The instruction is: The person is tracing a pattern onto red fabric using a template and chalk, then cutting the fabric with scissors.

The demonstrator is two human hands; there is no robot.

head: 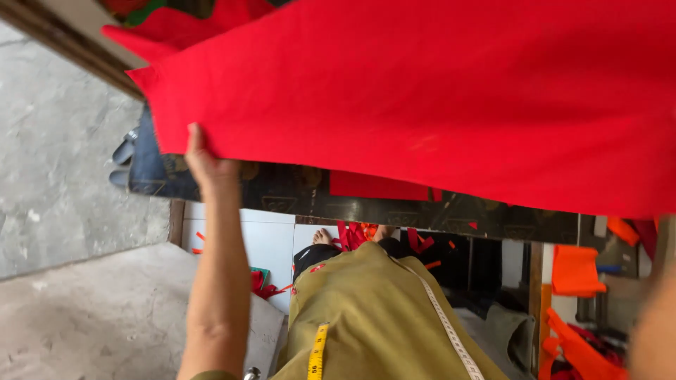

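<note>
The left hand [203,160] is closed on the near left corner of a big red cloth [436,98], fingers tucked behind the fabric, thumb side showing. The cloth spreads up and to the right from that grip, covering most of the dark table [394,204] beneath it. Its near edge runs along the table's near edge. At the far right a blurred arm [655,324] shows; its hand is out of view. Bare concrete floor [63,176] lies open to the left.

From my remote feed: orange cloth pieces [577,271] lie right, red scraps [352,236] on white tiles [264,239], concrete floor [63,204] left.
</note>
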